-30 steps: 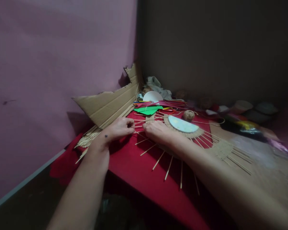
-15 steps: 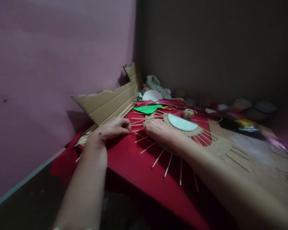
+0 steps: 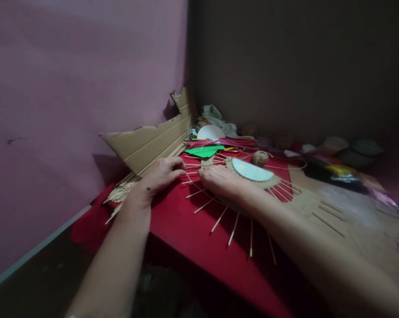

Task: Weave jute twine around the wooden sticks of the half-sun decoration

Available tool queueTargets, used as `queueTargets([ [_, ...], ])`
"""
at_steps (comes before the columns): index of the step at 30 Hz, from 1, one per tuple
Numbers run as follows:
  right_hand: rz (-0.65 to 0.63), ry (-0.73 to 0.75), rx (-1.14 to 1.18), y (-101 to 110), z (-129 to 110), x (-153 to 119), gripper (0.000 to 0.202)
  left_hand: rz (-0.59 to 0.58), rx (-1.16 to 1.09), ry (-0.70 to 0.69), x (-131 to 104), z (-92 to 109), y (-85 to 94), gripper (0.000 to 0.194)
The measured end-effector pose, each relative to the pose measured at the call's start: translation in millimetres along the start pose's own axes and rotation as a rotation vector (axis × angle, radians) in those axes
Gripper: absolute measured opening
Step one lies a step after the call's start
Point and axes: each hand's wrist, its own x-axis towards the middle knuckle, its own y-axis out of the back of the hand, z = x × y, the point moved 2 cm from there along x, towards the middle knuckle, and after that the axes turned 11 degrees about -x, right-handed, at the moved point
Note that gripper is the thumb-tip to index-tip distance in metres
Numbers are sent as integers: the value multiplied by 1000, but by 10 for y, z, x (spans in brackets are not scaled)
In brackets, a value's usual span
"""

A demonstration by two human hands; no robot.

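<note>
Your left hand (image 3: pixel 162 174) lay on the red cloth (image 3: pixel 192 238) just left of the pale half-disc (image 3: pixel 250 170), its fingers curled together at the tip of one thin stick (image 3: pixel 190 181); whether that grip was truly pinched on the stick, I could not tell. Your right hand (image 3: pixel 219 180) rested palm down just beside the half-disc, on the woven twine rim (image 3: pixel 272 183) and the fan of sticks (image 3: pixel 234 229) spreading out from it toward you. Its fingers were folded under, and I could not tell whether its grip held anything.

The step in hand looked like setting or weaving the sticks on the left side of the fan, where the two hands nearly met. As I judge it, the next move called for a steady hold with the right hand so the fan would not shift, and a fine pinch with the left to guide one stick without knocking its neighbours.

Beyond the half-disc sat a ball of twine (image 3: pixel 260 157), its loose end trailing away, with green paper (image 3: pixel 204 151) and a white bowl (image 3: pixel 210 132) further back. A torn cardboard sheet (image 3: pixel 149 143) leaned against the pink wall (image 3: pixel 80 88), well left of the half-disc, over a bundle of spare sticks (image 3: pixel 121 192).

No brand, label or writing could be read anywhere.
</note>
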Motion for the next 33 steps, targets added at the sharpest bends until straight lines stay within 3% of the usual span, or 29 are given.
queueTargets([
  [6, -22, 5, 8, 44, 8, -63, 28, 69, 27, -277, 104, 34, -144, 12],
  [10, -28, 75, 24, 36, -45, -171, 27, 9, 60, -422, 120, 84, -252, 16],
  [18, -133, 218, -3, 177, -177, -469, 28, -196, -45, -463, 43, 201, -377, 21],
  [28, -107, 118, 286, -16, -78, -596, 16, -186, -71, -575, 19, 226, -450, 16],
  [33, 35, 103, 453, -92, -23, -621, 9, -141, 64, -633, 7, 245, -464, 12],
])
